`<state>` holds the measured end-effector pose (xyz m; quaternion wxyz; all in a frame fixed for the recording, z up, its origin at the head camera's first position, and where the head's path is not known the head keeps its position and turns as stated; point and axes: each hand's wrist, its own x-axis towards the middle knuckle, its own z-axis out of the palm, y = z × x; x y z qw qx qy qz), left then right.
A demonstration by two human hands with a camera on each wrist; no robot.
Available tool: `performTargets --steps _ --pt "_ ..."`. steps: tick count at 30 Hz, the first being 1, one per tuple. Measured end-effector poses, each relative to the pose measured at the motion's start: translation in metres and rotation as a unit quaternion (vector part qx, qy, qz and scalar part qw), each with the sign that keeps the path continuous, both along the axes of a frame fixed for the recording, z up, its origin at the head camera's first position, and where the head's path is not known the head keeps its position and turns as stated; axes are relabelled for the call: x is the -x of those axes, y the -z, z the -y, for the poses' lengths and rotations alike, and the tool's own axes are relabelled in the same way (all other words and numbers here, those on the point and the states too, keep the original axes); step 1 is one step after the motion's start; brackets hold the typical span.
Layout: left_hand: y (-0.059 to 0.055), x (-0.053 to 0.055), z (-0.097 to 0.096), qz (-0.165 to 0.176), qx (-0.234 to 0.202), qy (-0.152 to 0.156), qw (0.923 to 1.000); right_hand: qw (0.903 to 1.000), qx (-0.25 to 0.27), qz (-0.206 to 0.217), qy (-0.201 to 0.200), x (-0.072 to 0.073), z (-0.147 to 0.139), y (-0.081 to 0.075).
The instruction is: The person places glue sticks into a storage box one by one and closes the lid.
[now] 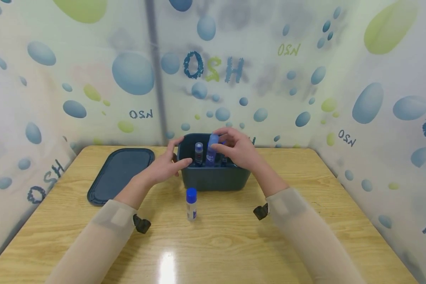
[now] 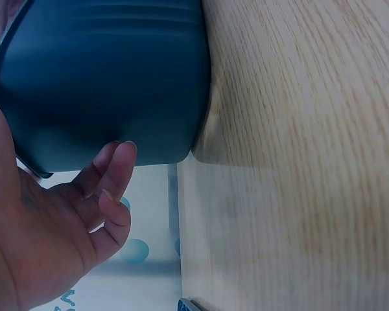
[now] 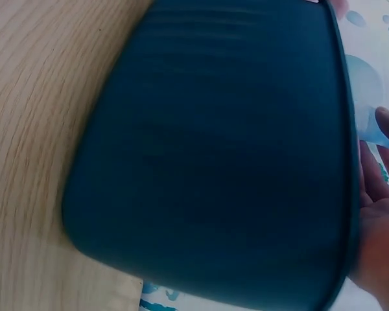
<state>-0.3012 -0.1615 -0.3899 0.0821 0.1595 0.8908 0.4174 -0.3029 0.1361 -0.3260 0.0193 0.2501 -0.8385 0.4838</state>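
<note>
Right hand (image 1: 239,149), over the bin's right half: thumb and bent fingers (image 1: 230,132) pinch the blue tube (image 1: 211,157) near its top, the gap between them no wider than the tube. The tube stands within the bin (image 1: 214,179), nearly upright, its top leaning slightly toward the bin's right end; its base is hidden behind the near wall, so contact with the bin's floor cannot be told.

Left hand (image 1: 165,167), at the bin's left end: thumb and forefinger spread wide to hold that end, thumb at the near rim, forefinger at the far corner. In the left wrist view the remaining fingers hang loosely bent by the outer wall.

Inside the bin, a small vial (image 1: 198,154) stands left of the tube; a dark item (image 1: 225,160) to the tube's right is partly covered by the right hand. In front of the bin, apart from it, a capped bottle (image 1: 191,204) stands on the table (image 1: 227,244); left of the bin lies a dark tray (image 1: 122,173).

Good handling, as judged here, calls for a light pinch high on the tube — a hard squeeze could tip it — and for travel straight along its axis, clear of the vial. The left hand should brace the bin's end without pulling — a tug could jostle the contents. Knuckles are best kept off the far rim.
</note>
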Motion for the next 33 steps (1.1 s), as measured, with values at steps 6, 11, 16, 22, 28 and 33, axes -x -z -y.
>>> performTargets --steps 6,11,16,22,28,33 --pt "0.001 0.001 0.0 0.004 0.0 0.0 1.0 0.9995 -0.026 0.004 -0.015 0.005 0.013 0.004" --pt "-0.001 0.0 0.001 0.005 -0.001 0.003 1.0 0.9989 -0.035 0.019 -0.024 0.009 0.023 0.005" --pt "-0.001 0.0 0.001 0.006 -0.004 0.005 1.0 0.9972 -0.047 0.051 -0.03 0.013 0.029 0.007" --pt "-0.003 0.0 0.001 0.007 -0.004 0.009 0.9999 0.9922 -0.084 0.085 -0.035 0.016 0.031 0.011" --pt "-0.002 0.002 0.001 0.007 -0.001 0.008 0.9999 0.9849 -0.119 0.113 -0.056 0.017 0.033 0.011" --pt "0.0 0.002 0.002 0.008 0.002 0.006 0.9999 0.9822 -0.127 0.126 -0.059 0.017 0.034 0.011"
